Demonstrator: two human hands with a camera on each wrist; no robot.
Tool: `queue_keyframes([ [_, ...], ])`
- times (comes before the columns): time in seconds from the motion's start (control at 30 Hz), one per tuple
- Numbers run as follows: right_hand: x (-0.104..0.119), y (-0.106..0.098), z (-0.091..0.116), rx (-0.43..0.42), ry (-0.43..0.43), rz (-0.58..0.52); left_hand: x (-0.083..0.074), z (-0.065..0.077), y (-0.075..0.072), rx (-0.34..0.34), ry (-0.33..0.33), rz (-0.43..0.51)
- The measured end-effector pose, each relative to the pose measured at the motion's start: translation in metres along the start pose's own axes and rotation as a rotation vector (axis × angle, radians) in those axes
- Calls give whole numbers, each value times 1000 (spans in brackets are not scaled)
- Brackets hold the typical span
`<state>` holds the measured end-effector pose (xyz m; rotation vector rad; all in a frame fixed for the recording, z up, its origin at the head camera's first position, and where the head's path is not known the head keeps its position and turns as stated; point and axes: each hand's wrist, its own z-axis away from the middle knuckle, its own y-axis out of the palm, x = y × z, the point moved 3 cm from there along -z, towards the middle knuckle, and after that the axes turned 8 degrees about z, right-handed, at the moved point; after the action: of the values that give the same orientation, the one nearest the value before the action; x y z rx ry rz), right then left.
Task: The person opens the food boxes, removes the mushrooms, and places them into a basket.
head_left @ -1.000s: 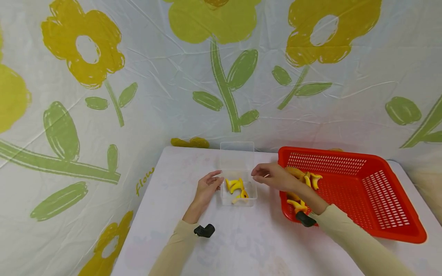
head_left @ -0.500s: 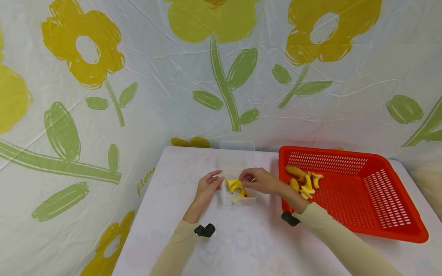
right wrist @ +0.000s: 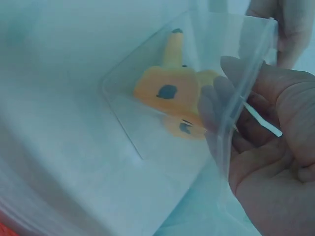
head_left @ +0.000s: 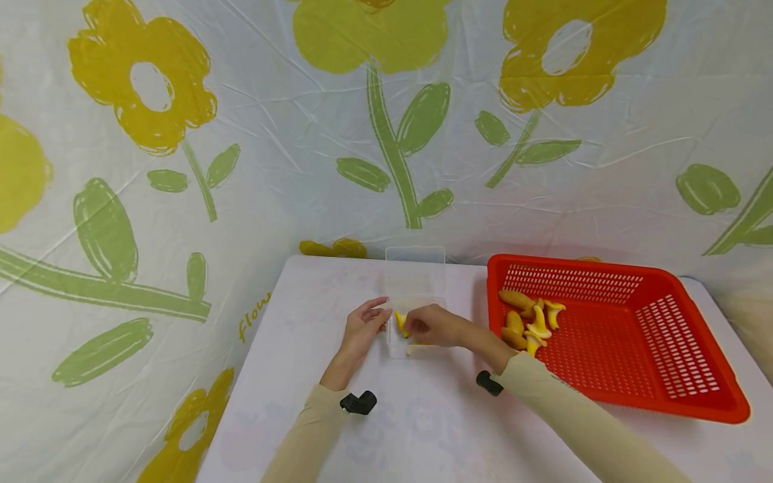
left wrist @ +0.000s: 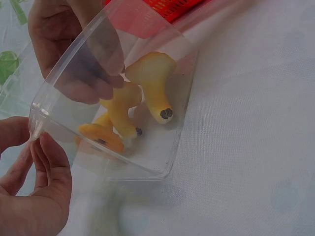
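A clear plastic box (head_left: 396,350) with its lid (head_left: 415,270) raised at the back holds several yellow mushrooms (left wrist: 156,83) with dark spots. My left hand (head_left: 364,329) pinches the box's left rim between thumb and fingers; the left wrist view shows this grip closely. My right hand (head_left: 443,327) reaches over the right side, its bent fingers inside the box among the mushrooms. Through the clear wall in the right wrist view, the fingertips of the right hand (right wrist: 275,147) lie beside a mushroom (right wrist: 170,91). Whether they grip one is hidden.
A red perforated basket (head_left: 612,335) stands to the right, with several yellow and brownish mushrooms (head_left: 537,325) at its left end. A white cloth (head_left: 417,429) covers the table. Behind hangs a flower-printed curtain (head_left: 272,134).
My right hand has moved left and down from beside the box to over and into it, now covering some mushrooms. My left hand has stayed at the box's left rim.
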<state>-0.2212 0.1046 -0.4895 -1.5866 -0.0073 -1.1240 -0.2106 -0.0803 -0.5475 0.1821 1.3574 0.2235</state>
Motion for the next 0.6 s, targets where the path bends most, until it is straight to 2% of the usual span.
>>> queue_keyframes([
  [0.33,-1,6,-12,67,-15,89,1,0,-1,-9,-10,-12],
  [0.6,1,9,-16,163,122,177,-1,-2,-1,18,-23,-15],
])
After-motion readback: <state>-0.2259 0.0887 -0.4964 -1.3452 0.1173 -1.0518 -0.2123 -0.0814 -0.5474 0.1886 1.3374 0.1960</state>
